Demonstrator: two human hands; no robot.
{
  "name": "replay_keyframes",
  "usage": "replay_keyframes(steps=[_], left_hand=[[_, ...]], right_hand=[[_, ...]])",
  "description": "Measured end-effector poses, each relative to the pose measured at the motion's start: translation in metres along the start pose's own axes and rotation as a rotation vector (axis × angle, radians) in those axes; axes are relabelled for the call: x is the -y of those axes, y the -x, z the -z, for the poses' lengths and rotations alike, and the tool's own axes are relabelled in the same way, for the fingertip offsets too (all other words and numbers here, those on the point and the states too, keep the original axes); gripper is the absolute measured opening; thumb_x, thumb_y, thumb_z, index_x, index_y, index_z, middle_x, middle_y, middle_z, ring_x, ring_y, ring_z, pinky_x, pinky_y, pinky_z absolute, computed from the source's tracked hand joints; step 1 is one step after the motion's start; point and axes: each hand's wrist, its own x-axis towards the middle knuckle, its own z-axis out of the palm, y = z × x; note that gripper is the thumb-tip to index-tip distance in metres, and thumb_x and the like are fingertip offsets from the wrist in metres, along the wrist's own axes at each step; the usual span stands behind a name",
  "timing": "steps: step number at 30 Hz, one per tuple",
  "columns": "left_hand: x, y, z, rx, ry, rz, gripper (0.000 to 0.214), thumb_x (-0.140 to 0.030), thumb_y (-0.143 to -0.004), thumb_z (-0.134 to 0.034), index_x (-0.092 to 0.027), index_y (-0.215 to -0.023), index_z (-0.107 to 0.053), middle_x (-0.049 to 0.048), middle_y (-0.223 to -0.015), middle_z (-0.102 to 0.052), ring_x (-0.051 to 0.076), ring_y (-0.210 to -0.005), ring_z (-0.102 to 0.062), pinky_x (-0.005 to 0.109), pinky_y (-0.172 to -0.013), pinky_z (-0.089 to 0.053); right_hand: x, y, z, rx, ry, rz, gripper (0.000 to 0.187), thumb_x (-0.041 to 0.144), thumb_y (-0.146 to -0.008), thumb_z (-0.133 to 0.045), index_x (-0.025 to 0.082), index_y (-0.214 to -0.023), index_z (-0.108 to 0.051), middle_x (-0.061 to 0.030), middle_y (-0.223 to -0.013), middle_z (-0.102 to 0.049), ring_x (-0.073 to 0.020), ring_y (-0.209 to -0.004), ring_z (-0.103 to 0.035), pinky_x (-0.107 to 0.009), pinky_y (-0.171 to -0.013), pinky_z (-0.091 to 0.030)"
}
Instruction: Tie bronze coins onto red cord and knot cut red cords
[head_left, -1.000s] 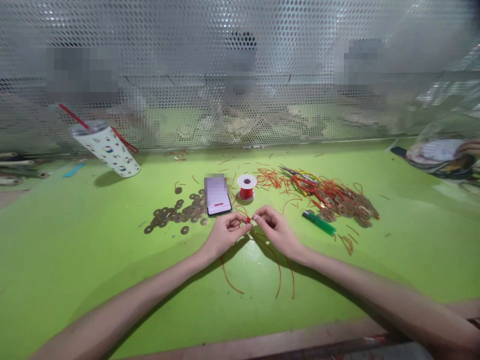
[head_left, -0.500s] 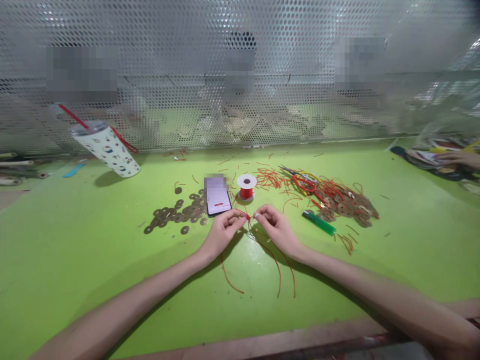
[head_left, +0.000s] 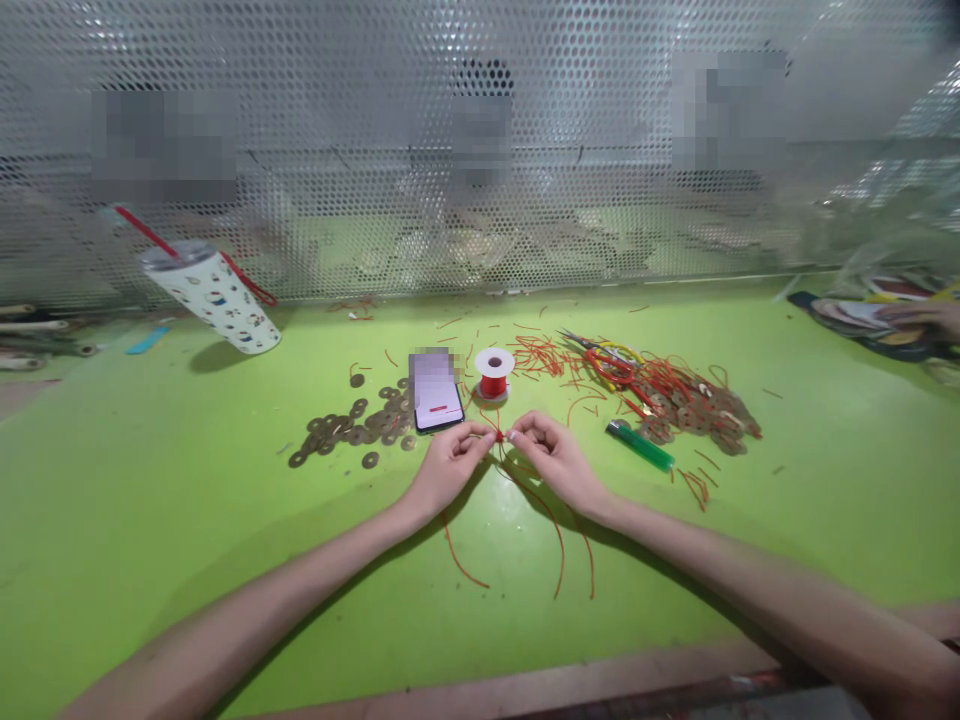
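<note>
Two bare, slender forearms (head_left: 296,595), narrow at the wrists (head_left: 409,511); bare hands (head_left: 447,470) with slim fingers (head_left: 474,428)

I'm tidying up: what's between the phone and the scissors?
The head view shows the spool and red scraps between the phone and the scissors.

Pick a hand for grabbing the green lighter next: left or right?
Right, probably. The right hand is nearer the green lighter, which lies on its outer side; the left hand would have to cross past it. Both hands are at the knotted red cord.
</note>
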Motion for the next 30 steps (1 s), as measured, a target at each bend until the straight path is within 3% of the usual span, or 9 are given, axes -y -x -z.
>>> replay_keyframes(steps=[4,10,24,30], left_hand=[[-0.0002,0.0012,-0.0006,0.013,-0.024,-0.008,0.027,-0.042,-0.088,-0.063,-0.016,-0.086,-0.068,-0.0015,-0.064,-0.057,0.012,-0.056,-0.046,0.022,-0.051,-0.031],[-0.0011,0.0014,0.0002,0.001,0.000,0.017,0.028,-0.044,-0.089,-0.062,-0.016,-0.088,-0.066,-0.0058,-0.054,-0.045,0.009,-0.047,-0.034,0.023,-0.047,-0.024],[-0.0016,-0.0002,0.0003,-0.032,-0.013,0.006,0.031,-0.046,-0.086,-0.064,-0.015,-0.085,-0.065,-0.0039,-0.058,-0.049,0.009,-0.050,-0.034,0.024,-0.048,-0.020],[-0.0039,0.0009,0.0003,-0.012,0.001,0.026,0.029,-0.046,-0.087,-0.063,-0.017,-0.085,-0.064,-0.0077,-0.050,-0.039,0.009,-0.044,-0.028,0.025,-0.047,-0.019]], right_hand=[[-0.0001,-0.0016,0.0012,0.010,-0.042,-0.027,0.034,0.052,-0.086,-0.062,0.019,-0.083,-0.058,0.0048,-0.063,-0.047,-0.0107,-0.054,-0.041,-0.025,-0.052,-0.033],[-0.0045,-0.0045,0.0024,-0.007,-0.060,-0.052,0.033,0.051,-0.085,-0.063,0.019,-0.083,-0.059,0.0032,-0.065,-0.051,-0.0117,-0.057,-0.044,-0.025,-0.053,-0.035],[-0.0068,-0.0059,0.0015,0.046,-0.068,-0.048,0.033,0.052,-0.089,-0.062,0.019,-0.085,-0.059,0.0052,-0.063,-0.047,-0.0109,-0.055,-0.040,-0.025,-0.052,-0.032],[-0.0078,-0.0054,0.0007,0.092,-0.072,-0.063,0.033,0.053,-0.091,-0.060,0.019,-0.090,-0.059,0.0030,-0.070,-0.054,-0.0119,-0.060,-0.046,-0.026,-0.056,-0.036]])
